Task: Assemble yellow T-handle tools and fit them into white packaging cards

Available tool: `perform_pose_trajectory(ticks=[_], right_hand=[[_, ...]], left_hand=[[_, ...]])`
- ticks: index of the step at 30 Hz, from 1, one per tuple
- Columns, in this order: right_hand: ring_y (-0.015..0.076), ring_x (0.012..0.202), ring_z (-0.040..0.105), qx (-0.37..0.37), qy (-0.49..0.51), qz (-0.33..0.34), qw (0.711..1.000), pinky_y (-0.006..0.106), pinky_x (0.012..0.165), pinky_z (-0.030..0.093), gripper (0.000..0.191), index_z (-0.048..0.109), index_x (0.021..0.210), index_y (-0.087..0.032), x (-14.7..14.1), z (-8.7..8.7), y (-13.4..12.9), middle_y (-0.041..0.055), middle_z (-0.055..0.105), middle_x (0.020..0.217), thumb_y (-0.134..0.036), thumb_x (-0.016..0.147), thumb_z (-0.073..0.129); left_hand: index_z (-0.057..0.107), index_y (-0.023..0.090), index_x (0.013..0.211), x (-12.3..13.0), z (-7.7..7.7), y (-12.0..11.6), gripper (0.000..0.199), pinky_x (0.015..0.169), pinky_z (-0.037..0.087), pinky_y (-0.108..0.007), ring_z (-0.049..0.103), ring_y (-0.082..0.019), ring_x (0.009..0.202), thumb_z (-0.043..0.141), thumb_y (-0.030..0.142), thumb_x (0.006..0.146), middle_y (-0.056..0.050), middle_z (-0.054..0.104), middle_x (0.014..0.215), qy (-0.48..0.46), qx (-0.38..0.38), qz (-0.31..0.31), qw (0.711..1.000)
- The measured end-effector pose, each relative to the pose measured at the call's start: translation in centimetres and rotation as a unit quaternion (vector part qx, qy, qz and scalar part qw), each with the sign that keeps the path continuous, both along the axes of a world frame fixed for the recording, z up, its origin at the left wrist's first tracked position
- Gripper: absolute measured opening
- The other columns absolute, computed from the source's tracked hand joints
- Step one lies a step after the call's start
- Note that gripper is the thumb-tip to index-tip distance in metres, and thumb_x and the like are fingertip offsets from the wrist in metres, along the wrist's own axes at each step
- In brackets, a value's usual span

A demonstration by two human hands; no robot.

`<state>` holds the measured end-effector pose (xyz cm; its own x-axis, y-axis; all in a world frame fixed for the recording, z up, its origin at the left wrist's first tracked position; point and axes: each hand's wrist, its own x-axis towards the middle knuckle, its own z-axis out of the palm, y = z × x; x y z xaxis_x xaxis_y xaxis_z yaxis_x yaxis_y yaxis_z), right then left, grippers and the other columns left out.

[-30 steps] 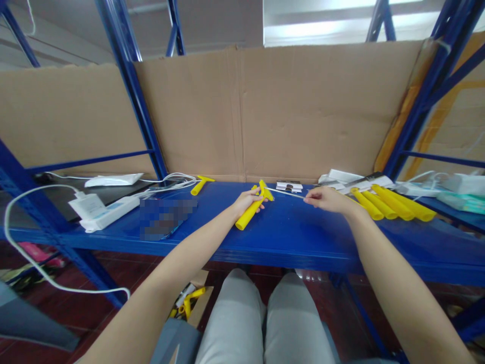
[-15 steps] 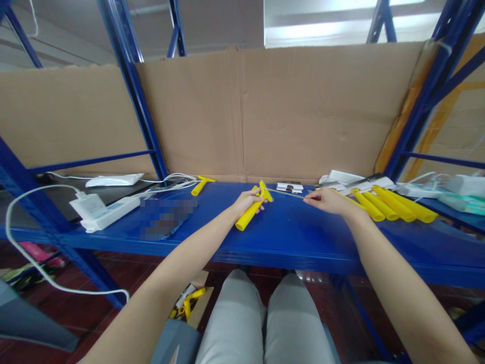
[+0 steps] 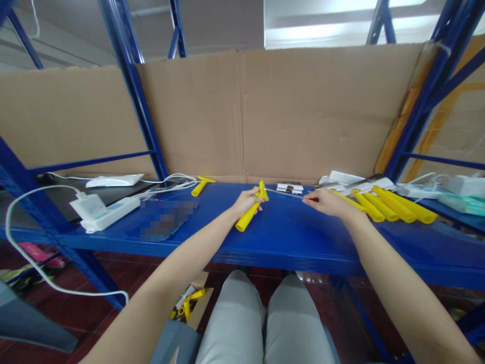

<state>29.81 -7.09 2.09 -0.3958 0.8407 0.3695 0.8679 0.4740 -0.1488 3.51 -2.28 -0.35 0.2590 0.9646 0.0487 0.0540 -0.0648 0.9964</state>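
My left hand (image 3: 248, 202) is closed around a yellow T-shaped handle (image 3: 245, 221), whose crosspiece points up and away from me. My right hand (image 3: 326, 202) pinches a thin metal rod (image 3: 284, 193). The rod runs leftward from my right fingers, and its far end meets the crosspiece; whether it sits inside cannot be made out. My right fingers cover the rod's near end. Beside my right forearm lie several yellow tube-shaped handles (image 3: 392, 205) in a row. Another yellow T-shaped handle (image 3: 200, 185) rests at the back left of the blue shelf (image 3: 288, 237).
Small white-and-black packs (image 3: 290, 188) lie at the back, with white packets (image 3: 343, 178) further right. On the left are a white power strip (image 3: 113, 210), cables and a pixelated item (image 3: 166, 217). A cardboard wall (image 3: 303, 111) stands behind. Below, a box (image 3: 199, 308) holds yellow parts.
The crosspiece of the yellow handle in my left hand has turned slightly. My right hand and the rod have shifted very little.
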Motion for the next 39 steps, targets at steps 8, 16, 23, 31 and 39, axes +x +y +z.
perform_pose_trajectory(ticks=[8, 16, 23, 31, 39], right_hand=[[0.0101, 0.045, 0.042, -0.129, 0.094, 0.006, 0.987, 0.025, 0.048, 0.032, 0.045, 0.057, 0.057, -0.017, -0.1, 0.1, -0.6, 0.0, 0.052, 0.052, -0.055, 0.078, 0.047], [0.0051, 0.038, 0.036, -0.266, 0.195, -0.039, 0.943, 0.021, 0.037, 0.026, 0.038, 0.054, 0.065, -0.018, -0.8, 0.8, -2.1, -0.0024, 0.049, 0.053, -0.054, 0.074, 0.06], [0.0041, 0.035, 0.032, -0.326, 0.29, -0.032, 0.899, 0.019, 0.035, 0.02, 0.051, 0.04, 0.076, -0.023, -0.6, -0.4, -1.6, -0.0099, 0.041, 0.045, -0.057, 0.062, 0.075], [0.0053, 0.033, 0.033, -0.285, 0.298, -0.05, 0.909, 0.019, 0.036, 0.02, 0.047, 0.037, 0.075, -0.023, -1.1, -1.3, -1.1, -0.0119, 0.039, 0.038, -0.039, 0.061, 0.079], [0.0059, 0.036, 0.038, -0.267, 0.249, -0.086, 0.927, 0.018, 0.039, 0.024, 0.037, 0.04, 0.075, -0.022, -1.7, -1.6, -1.0, -0.0107, 0.043, 0.04, -0.026, 0.065, 0.075]], left_hand=[[0.04, 0.011, 0.142, 0.0, 0.0, -0.1, 0.065, 0.039, 0.04, -0.019, 0.054, -0.008, 0.045, 0.054, 0.001, 0.079, -0.008, 0.069, 0.088, 0.013, 0.016, -0.006, 1.0], [0.04, 0.013, 0.142, -0.1, -0.2, 0.4, 0.063, 0.038, 0.039, -0.019, 0.053, -0.007, 0.044, 0.054, 0.003, 0.081, -0.009, 0.069, 0.089, 0.059, 0.04, -0.017, 0.997], [0.042, 0.015, 0.141, -0.9, -0.3, 1.2, 0.063, 0.04, 0.041, -0.019, 0.054, -0.007, 0.046, 0.056, 0.006, 0.081, -0.009, 0.069, 0.093, 0.08, 0.084, -0.039, 0.993], [0.041, 0.012, 0.142, -1.4, 0.2, 1.1, 0.061, 0.039, 0.04, -0.019, 0.049, -0.007, 0.041, 0.055, 0.007, 0.082, -0.004, 0.068, 0.073, 0.156, 0.106, -0.027, 0.982], [0.05, 0.015, 0.136, -2.1, 0.5, 1.3, 0.056, 0.041, 0.039, -0.017, 0.049, -0.006, 0.042, 0.058, 0.007, 0.081, -0.003, 0.069, 0.078, 0.207, 0.128, -0.012, 0.97]])
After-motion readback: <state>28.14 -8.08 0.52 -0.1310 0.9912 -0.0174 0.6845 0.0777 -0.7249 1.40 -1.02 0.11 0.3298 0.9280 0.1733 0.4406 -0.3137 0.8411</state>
